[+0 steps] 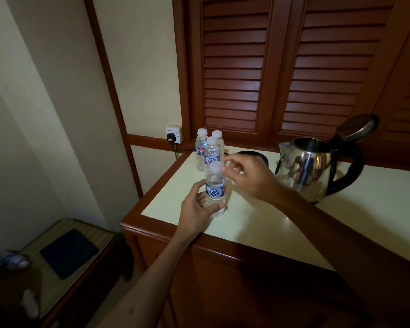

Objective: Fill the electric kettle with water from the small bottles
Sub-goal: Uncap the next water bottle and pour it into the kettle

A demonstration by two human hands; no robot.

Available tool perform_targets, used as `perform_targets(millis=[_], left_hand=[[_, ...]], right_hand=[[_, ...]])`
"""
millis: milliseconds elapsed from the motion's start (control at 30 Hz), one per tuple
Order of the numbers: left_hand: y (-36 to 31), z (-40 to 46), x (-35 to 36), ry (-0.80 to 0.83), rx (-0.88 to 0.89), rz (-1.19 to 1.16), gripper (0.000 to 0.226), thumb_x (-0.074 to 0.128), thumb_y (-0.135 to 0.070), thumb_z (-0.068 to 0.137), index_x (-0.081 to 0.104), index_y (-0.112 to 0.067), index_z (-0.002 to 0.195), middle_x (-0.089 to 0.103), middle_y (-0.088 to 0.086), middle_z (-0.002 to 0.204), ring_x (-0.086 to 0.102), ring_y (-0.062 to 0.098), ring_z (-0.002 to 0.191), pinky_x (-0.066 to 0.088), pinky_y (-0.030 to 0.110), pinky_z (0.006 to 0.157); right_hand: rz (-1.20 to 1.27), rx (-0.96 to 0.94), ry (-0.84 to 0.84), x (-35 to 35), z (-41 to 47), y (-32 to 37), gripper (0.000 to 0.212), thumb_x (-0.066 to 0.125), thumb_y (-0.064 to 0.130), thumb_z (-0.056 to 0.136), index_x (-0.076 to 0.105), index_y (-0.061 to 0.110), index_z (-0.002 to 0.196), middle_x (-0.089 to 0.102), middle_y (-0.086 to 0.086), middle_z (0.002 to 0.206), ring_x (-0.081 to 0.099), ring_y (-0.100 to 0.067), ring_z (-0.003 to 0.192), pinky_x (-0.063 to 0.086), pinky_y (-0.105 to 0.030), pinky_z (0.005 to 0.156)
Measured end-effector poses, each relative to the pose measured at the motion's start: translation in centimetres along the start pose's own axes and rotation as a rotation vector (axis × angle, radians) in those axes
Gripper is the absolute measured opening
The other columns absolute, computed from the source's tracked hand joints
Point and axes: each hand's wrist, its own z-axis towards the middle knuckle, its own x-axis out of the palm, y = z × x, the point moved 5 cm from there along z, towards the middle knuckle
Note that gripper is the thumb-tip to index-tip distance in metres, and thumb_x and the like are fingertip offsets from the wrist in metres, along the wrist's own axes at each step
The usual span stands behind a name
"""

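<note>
My left hand (197, 208) grips a small clear water bottle (215, 189) with a blue label, upright just above the cream countertop (258, 223). My right hand (249, 176) hovers beside its white cap (216, 167), fingers curled loosely, fingertips touching or nearly touching the cap. Three more capped small bottles (210, 150) stand behind it. The steel electric kettle (310, 169) stands to the right with its lid (359, 127) flipped open and its black handle facing right.
The kettle's black base (253, 155) lies behind my right hand, its cord running to a wall socket (174, 134). Dark louvred doors rise behind the counter. A lower striped bench at left holds a dark pad (69, 253) and another bottle (12, 259).
</note>
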Motion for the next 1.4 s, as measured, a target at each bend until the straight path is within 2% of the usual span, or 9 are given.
perform_targets(millis=[100,167,367,633,733,867,1133,1300,1400], left_hand=[[-0.3,-0.1,-0.1,0.019,-0.012,-0.021,0.065,0.083,-0.009,0.076,0.05,-0.029,0.128,0.071,-0.012,0.103,0.07,-0.001,0.092,0.055,0.014,0.071],[-0.4,-0.2,-0.1,0.031,-0.012,-0.035,0.064,0.082,-0.006,0.077,0.051,-0.026,0.129,0.071,-0.015,0.099,0.07,-0.001,0.09,0.054,0.014,0.07],[-0.2,-0.2,-0.5,0.04,-0.033,-0.138,0.065,0.081,0.001,0.075,0.054,-0.025,0.128,0.075,0.004,0.105,0.073,0.013,0.094,0.056,0.019,0.073],[-0.2,-0.3,-0.3,0.056,-0.024,-0.174,0.068,0.08,0.003,0.076,0.052,-0.018,0.134,0.075,0.001,0.104,0.073,0.013,0.095,0.058,0.023,0.077],[-0.1,-0.3,-0.3,0.068,-0.027,-0.189,0.071,0.079,0.004,0.076,0.05,-0.016,0.137,0.075,0.001,0.105,0.073,0.016,0.097,0.059,0.027,0.081],[0.0,-0.3,-0.2,0.091,-0.035,-0.201,0.071,0.079,0.003,0.077,0.049,-0.018,0.138,0.075,0.0,0.108,0.072,0.015,0.099,0.058,0.028,0.083],[-0.2,-0.4,-0.2,0.099,-0.025,-0.205,0.069,0.078,0.002,0.078,0.049,-0.021,0.136,0.073,0.005,0.112,0.072,0.015,0.099,0.058,0.026,0.082],[0.0,-0.3,-0.2,0.077,-0.014,-0.161,0.068,0.079,-0.001,0.078,0.049,-0.02,0.135,0.075,0.003,0.106,0.072,0.016,0.095,0.058,0.027,0.08],[-0.2,-0.3,-0.2,0.079,-0.004,-0.123,0.066,0.078,-0.003,0.08,0.048,-0.023,0.135,0.074,-0.003,0.106,0.072,0.011,0.095,0.057,0.023,0.076]], right_hand=[[-0.209,-0.003,0.141,0.2,1.6,2.6,0.032,0.057,0.05,0.09,0.063,0.019,0.085,0.054,0.008,0.069,0.05,-0.005,0.063,0.035,-0.026,0.054],[-0.314,-0.025,0.187,0.3,2.1,3.6,0.039,0.058,0.05,0.089,0.049,0.021,0.064,0.049,0.006,0.062,0.048,-0.012,0.059,0.031,-0.028,0.05],[-0.384,-0.112,0.209,0.9,3.1,4.5,0.05,0.06,0.039,0.09,0.035,0.018,0.052,0.037,0.001,0.053,0.037,-0.015,0.05,0.028,-0.032,0.051],[-0.41,-0.21,0.393,1.3,3.7,3.8,0.033,0.057,0.027,0.088,0.04,0.029,0.06,0.047,0.001,0.08,0.047,-0.02,0.078,0.043,-0.04,0.073],[-0.428,-0.228,0.446,1.4,3.8,3.4,0.008,0.059,0.019,0.088,0.06,0.024,0.081,0.052,-0.002,0.095,0.05,-0.021,0.091,0.045,-0.044,0.083],[-0.422,-0.259,0.489,1.1,4.0,3.7,0.029,0.061,0.012,0.089,0.064,0.016,0.117,0.056,-0.003,0.112,0.051,-0.021,0.105,0.041,-0.039,0.093],[-0.409,-0.297,0.508,0.7,3.9,4.4,0.034,0.06,0.005,0.089,0.063,0.015,0.121,0.058,-0.001,0.121,0.051,-0.018,0.112,0.039,-0.034,0.096],[-0.419,-0.213,0.472,0.1,4.5,4.2,0.041,0.066,0.019,0.087,0.059,0.02,0.128,0.062,0.0,0.104,0.055,-0.015,0.094,0.041,-0.027,0.08],[-0.456,-0.166,0.431,-0.2,4.7,4.3,0.022,0.065,0.038,0.087,0.067,0.024,0.104,0.057,0.004,0.084,0.057,-0.019,0.086,0.046,-0.033,0.073]])
